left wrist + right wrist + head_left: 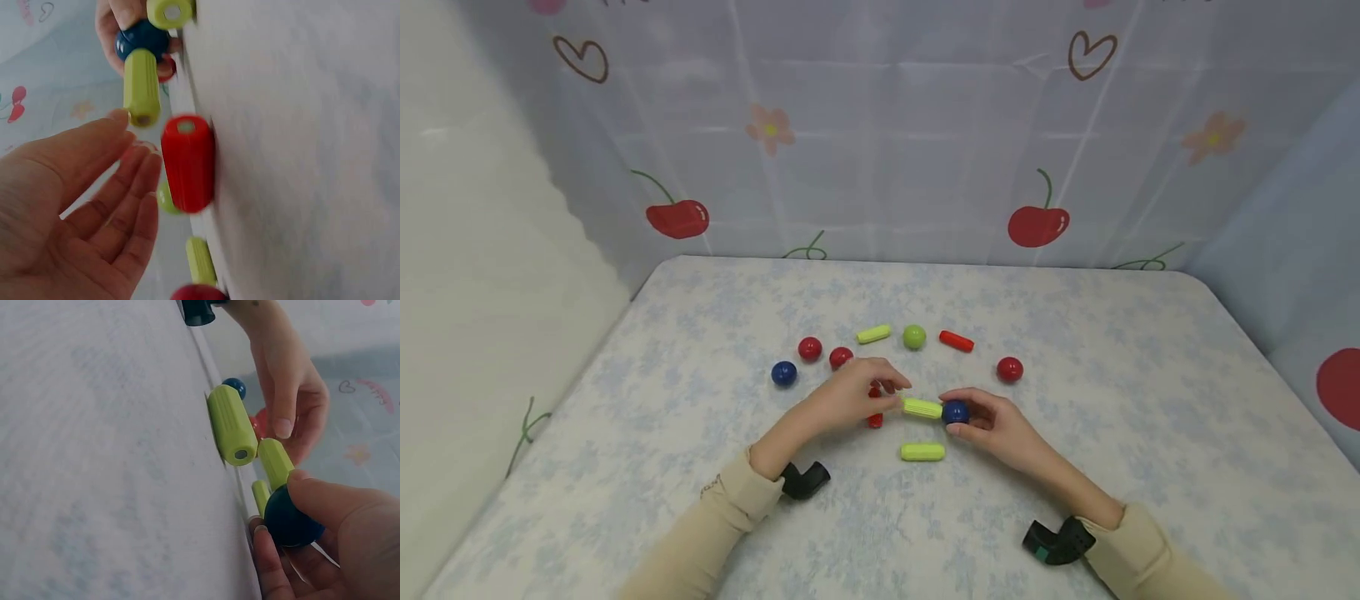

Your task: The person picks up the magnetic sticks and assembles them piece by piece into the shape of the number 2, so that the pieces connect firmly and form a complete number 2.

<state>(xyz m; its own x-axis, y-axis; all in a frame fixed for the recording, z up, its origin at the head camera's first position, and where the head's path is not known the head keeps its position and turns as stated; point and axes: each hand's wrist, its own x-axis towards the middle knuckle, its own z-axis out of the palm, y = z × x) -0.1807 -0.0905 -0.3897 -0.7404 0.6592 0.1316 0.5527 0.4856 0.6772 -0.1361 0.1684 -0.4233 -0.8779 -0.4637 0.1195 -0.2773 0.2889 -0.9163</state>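
Glossy red balls (1010,370) dot the bench (700,417); my left hand (859,393), fingers parted, partly hides a red stick (875,422). My right hand (1003,429) pinches a blue ball (956,412), a ribbed lime stick (922,408) touching it between my hands.

From my remote station I read this as a cloth-screened recording space. Evidence: pale cloth (880,158) printed with cherries (1037,227), hearts (1081,77) and flowers (771,130) hangs behind the desk (1090,325) and along both sides. Desk top white, mottled blue. Black wrist mounts (807,482) fit a capture set-up. Whether home or lab lies beyond the cloth, I cannot tell.
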